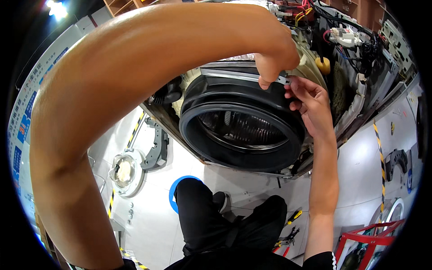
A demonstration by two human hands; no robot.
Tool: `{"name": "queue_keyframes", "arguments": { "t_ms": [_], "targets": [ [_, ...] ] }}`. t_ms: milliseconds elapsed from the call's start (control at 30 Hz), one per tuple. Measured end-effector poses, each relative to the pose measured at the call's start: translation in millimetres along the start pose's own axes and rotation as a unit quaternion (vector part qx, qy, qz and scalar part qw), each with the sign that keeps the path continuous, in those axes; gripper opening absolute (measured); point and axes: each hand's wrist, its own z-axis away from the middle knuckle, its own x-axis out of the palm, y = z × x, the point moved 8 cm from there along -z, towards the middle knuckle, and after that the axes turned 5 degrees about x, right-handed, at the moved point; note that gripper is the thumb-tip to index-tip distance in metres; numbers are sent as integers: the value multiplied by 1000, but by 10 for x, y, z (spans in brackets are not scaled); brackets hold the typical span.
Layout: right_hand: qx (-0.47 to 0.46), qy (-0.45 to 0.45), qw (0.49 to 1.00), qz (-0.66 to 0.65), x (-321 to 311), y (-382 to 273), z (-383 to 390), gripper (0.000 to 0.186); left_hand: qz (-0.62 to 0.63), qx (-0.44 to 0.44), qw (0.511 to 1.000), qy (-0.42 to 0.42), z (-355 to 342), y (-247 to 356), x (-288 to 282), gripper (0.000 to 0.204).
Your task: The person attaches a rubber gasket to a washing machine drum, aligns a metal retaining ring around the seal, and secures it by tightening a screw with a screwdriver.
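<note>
Floor (150, 220) spreads beyond the gasket (240, 158), right hand (315, 105) beside its edge.

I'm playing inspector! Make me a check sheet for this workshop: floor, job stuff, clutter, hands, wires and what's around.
Surface: pale tiled floor, small bits scattered on it.
Job's things: black rubber seal around the drum opening; grey strip along the seal's top.
Clutter: yellow-and-black screwdriver and hand tools on the floor, right of the person's legs.
Hands: left hand and right hand meet near the strip's right end; exact grip unclear.
Cables: coloured wires and black cables exposed, upper right.
Surroundings: striped floor tape; red frame, lower right.
</note>
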Motion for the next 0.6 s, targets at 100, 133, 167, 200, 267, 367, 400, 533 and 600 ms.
{"name": "queue_keyframes", "arguments": {
  "t_ms": [100, 133, 167, 200, 267, 367, 400, 533, 600],
  "targets": [
    [-18, -23, 999, 37, 67, -45, 2, 30, 11, -20, 1000, -2, -3, -29, 15, 47],
    [-22, -8, 997, 79, 57, -58, -21, 30, 5, -23, 1000, 1, 4, -26, 16, 48],
    [-36, -6, 992, 122, 71, -87, -58, 31, -3, -25, 1000, 5, 19, -23, 12, 48],
    [-63, -6, 986, 156, 88, -129, -70, 31, -14, -32, 999, 7, 34, -26, 5, 49],
    [-56, -13, 988, 142, 106, -100, -108, 32, -23, -18, 999, 35, 70, 9, -33, 49],
    [-73, -14, 989, 129, 132, -85, -126, 31, -24, -7, 996, 90, 142, 25, -63, 48],
    [-64, -7, 990, 125, 123, -64, -134, 31, -32, -1, 994, 107, 159, 41, -69, 47],
    [-103, 25, 988, 110, 100, -84, -86, 28, -63, 65, 904, 419, 609, 341, -211, 33],
    [-128, 27, 983, 126, 118, -100, -76, 27, 23, 27, 794, 606, 1131, 600, -28, 26]
  ]
}}
